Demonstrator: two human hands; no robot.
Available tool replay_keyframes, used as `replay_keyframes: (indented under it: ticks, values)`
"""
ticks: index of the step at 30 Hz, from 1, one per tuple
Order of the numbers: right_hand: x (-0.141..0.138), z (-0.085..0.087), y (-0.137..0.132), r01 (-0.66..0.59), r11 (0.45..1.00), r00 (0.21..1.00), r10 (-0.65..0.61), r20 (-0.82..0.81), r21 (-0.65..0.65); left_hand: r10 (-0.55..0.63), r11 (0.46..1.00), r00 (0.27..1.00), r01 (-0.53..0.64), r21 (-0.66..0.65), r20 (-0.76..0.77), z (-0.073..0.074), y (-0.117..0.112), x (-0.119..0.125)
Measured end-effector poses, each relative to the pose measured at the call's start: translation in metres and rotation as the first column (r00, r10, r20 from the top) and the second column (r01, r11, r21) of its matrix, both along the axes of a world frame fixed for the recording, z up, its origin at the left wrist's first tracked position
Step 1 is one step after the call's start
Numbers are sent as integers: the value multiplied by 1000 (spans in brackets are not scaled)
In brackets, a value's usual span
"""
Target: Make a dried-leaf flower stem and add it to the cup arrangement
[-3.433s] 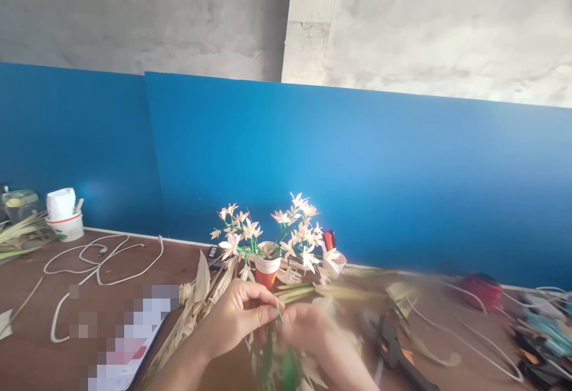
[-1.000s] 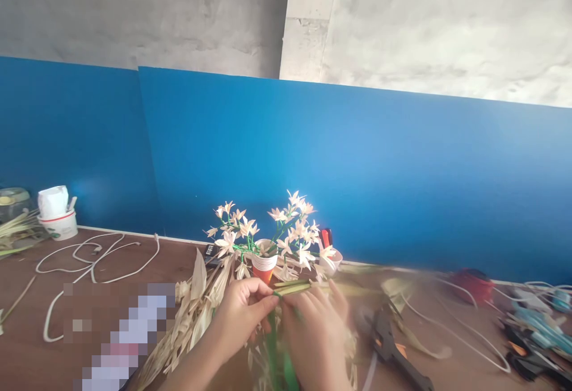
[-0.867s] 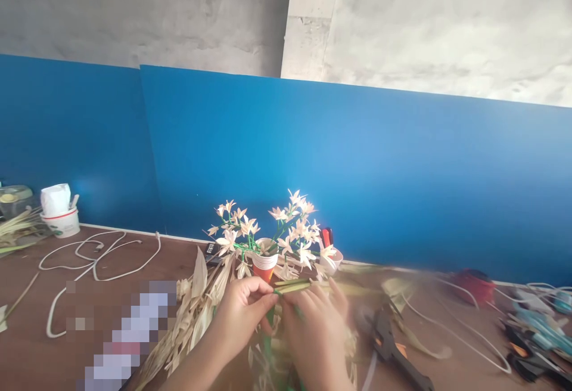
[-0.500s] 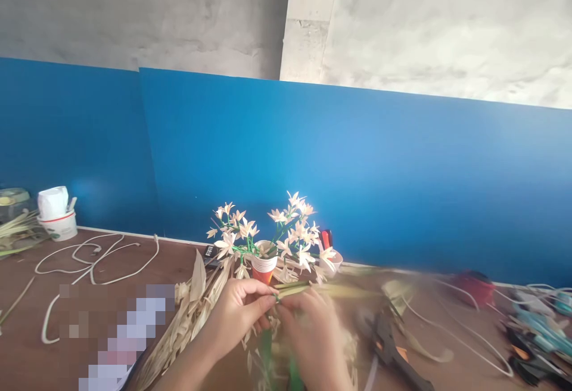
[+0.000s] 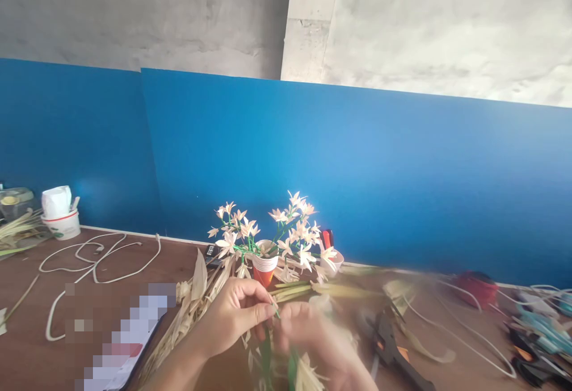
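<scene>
My left hand (image 5: 241,310) is closed in a pinch on a thin green strip (image 5: 277,314), of which only a short bit shows at the fingertips. My right hand (image 5: 310,331) is close beside it on the right, its fingers smeared by motion, so their hold cannot be made out. Green bands (image 5: 266,355) hang or lie below the hands, partly hidden. Behind them stands a stack of paper cups (image 5: 264,267) with cream flowers (image 5: 298,233) on green stems. Dried husks (image 5: 190,301) lie left of my left hand; pale green stalks (image 5: 290,291) lie just past the fingers.
A dark glue gun (image 5: 393,349) lies to the right. White cables (image 5: 96,266) loop over the brown table at left and right. A white tub (image 5: 61,224) stands back left, scissors (image 5: 529,358) lie far right, and a blue partition (image 5: 313,158) rises behind.
My right hand has drawn slightly down and away from the left fingertips, and its wrist has swung right. My left hand keeps its pinch almost in place. Pale husk now shows below the right hand.
</scene>
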State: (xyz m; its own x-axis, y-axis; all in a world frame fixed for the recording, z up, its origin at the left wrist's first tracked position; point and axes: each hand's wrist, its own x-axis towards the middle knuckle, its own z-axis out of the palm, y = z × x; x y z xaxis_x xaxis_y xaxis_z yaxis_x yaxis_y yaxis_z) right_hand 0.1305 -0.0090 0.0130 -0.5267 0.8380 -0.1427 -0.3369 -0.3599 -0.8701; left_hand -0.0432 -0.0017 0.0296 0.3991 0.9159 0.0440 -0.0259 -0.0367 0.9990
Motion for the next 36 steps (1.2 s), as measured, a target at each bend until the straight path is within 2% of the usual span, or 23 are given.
replay_keyframes:
  ticks: [8,10,12,14,16,17,20,22,24,26,28,31,36]
  values:
    - [1,-4,4,-108,994,994,107,24,9,-3,1000,1000,3,23,16,-1,1,-1]
    - [2,-2,3,-102,995,994,100,46,25,-14,1000,1000,13,12,22,-1,0,1]
    - [3,0,0,-12,995,989,-2,149,96,5,1000,1000,-5,19,7,0,-2,3]
    - [3,2,-3,126,962,924,-203,325,243,63,997,998,-62,36,-30,2,-4,6]
    - [1,0,-5,212,857,769,-443,461,469,127,991,990,-123,53,-62,4,-6,9]
    - [-1,-1,-7,211,776,675,-555,486,594,149,988,986,-145,55,-71,5,-6,12]
    - [-9,-3,-11,113,441,412,-836,362,890,198,980,976,-196,30,-87,2,-6,17]
    - [-15,-3,-13,51,247,307,-926,220,968,215,976,972,-216,2,-98,-2,-4,20]
    - [-18,-2,-13,23,131,254,-960,121,991,202,978,976,-205,-29,-86,-7,-1,21]
    - [-19,-2,-12,8,78,225,-971,74,997,181,981,981,-185,-63,-64,-10,0,21]
    - [-19,-3,-11,-1,61,197,-979,60,998,191,976,979,-197,-96,-71,-10,0,22]
    - [-18,-5,-10,-8,63,169,-984,63,998,226,966,967,-238,-103,-114,-8,-2,24]
    - [-18,-6,-9,11,81,174,-982,78,997,238,967,965,-246,-63,-110,-7,-3,25]
